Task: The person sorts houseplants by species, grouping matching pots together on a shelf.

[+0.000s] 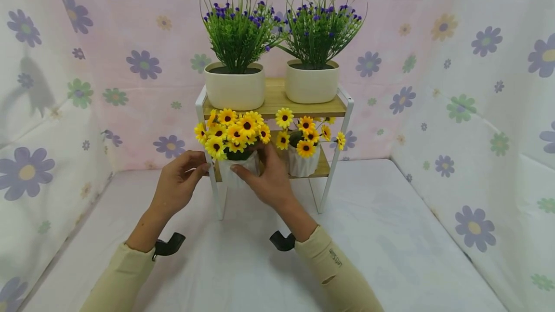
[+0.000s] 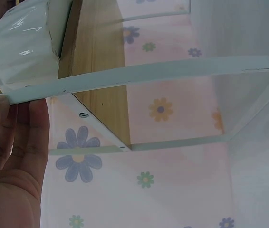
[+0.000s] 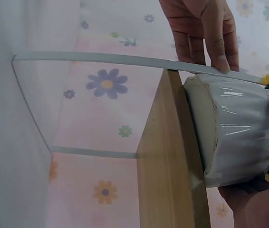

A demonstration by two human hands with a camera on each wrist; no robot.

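Note:
A small two-tier plant rack with wooden boards and a white frame (image 1: 217,199) stands in the middle. On its lower board, at the left, a white rippled flower pot (image 1: 229,178) holds yellow artificial flowers (image 1: 236,131). My right hand (image 1: 272,177) grips this pot, thumb across the front and fingers round the right side. In the right wrist view the pot's base (image 3: 202,126) is at the board's front edge, part of its underside showing. My left hand (image 1: 177,184) pinches the rack's left upright, thumb in front and fingers behind (image 2: 27,137).
A second white pot (image 1: 304,165) with yellow flowers stands right on the lower board. Two cream planters (image 1: 234,88) with purple-flowered greenery occupy the top board (image 1: 274,97). White cloth covers the table (image 1: 243,264); flower-printed curtains (image 1: 143,110) enclose the back and sides.

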